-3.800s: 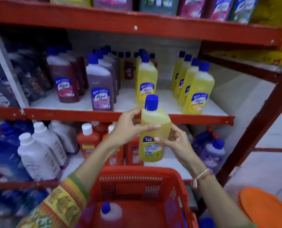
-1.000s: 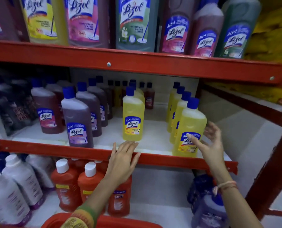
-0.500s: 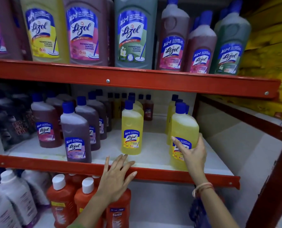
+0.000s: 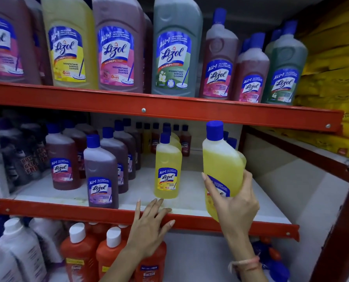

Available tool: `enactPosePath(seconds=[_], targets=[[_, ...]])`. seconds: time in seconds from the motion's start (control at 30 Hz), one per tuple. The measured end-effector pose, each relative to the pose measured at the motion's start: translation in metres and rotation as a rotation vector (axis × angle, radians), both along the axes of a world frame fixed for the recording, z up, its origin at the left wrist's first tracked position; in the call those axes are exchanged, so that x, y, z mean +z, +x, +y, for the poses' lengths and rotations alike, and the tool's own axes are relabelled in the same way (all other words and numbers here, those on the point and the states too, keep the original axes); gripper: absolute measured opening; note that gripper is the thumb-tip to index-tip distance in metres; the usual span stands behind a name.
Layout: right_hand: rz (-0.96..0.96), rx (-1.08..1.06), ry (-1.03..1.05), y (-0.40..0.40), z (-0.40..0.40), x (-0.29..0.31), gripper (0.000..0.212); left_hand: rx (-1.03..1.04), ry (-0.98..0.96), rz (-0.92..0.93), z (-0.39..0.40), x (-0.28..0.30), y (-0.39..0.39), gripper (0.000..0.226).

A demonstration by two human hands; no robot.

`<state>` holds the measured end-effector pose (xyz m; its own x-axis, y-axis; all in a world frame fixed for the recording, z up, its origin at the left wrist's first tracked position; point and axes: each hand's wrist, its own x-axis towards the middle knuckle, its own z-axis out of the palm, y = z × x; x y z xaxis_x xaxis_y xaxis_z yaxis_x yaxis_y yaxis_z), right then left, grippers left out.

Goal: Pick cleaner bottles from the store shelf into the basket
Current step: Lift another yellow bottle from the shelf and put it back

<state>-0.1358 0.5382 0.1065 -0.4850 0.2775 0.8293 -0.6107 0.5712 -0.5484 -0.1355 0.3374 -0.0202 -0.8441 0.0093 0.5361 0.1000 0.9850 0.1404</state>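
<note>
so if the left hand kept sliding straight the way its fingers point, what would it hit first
Most likely the yellow bottle standing alone mid-shelf. The left hand lies flat on the red shelf edge, fingers aimed up and into the shelf toward that bottle's base. Depth is hard to judge, so it could pass just beside it.

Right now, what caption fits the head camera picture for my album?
Right hand lifts a yellow cleaner bottle off the middle shelf; left hand rests on its red edge.

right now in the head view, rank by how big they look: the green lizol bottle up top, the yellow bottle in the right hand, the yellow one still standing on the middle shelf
1. Green Lizol bottle, top shelf: largest.
2. Yellow bottle held in the right hand; being nearer the camera may inflate it.
3. Standing yellow bottle, middle shelf: smallest, though possibly the same bottle size as the held one.
</note>
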Motion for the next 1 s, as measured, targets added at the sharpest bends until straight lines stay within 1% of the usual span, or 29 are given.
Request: enactPosePath(seconds=[0.17,0.2,0.3,0.37,0.43,0.5,0.57,0.6,0.7,0.83,0.93,1.0], targets=[[-0.256,0.748,-0.325,0.004,0.011,0.017,0.058,0.005,-0.026,-0.006,-0.001,0.0,0.001,0.049],[-0.302,0.858,-0.36,0.002,0.012,0.018,0.061,0.002,-0.027,-0.008,-0.001,0.001,0.001,0.049],[-0.427,1.145,-0.46,-0.009,0.014,0.016,0.088,-0.004,-0.036,-0.003,-0.002,0.0,0.0,0.049],[-0.481,1.301,-0.506,-0.016,0.014,0.012,0.095,-0.007,-0.04,-0.002,-0.003,0.0,0.0,0.047],[-0.529,1.411,-0.502,-0.019,0.015,0.01,0.1,-0.005,-0.045,-0.004,-0.004,0.0,0.0,0.047],[-0.543,1.485,-0.46,-0.022,0.017,0.008,0.097,-0.002,-0.049,0.001,-0.004,-0.001,0.0,0.048],[-0.55,1.504,-0.416,-0.023,0.02,0.008,0.094,-0.006,-0.046,-0.002,-0.004,-0.001,0.0,0.048],[-0.553,1.482,-0.406,-0.024,0.022,0.009,0.097,-0.008,-0.045,-0.002,-0.004,-0.001,0.0,0.048],[-0.559,1.365,-0.382,-0.033,0.031,0.01,0.104,-0.015,-0.044,0.004,-0.004,-0.001,0.0,0.047],[-0.529,1.165,-0.294,-0.047,0.051,0.013,0.089,-0.007,-0.047,0.016,-0.003,0.0,0.001,0.048],[-0.538,1.018,-0.302,-0.062,0.064,0.011,0.093,-0.004,-0.037,0.023,-0.002,0.001,0.001,0.049],[-0.547,0.949,-0.316,-0.072,0.07,0.006,0.091,-0.005,-0.045,0.024,-0.002,0.0,0.001,0.051]])
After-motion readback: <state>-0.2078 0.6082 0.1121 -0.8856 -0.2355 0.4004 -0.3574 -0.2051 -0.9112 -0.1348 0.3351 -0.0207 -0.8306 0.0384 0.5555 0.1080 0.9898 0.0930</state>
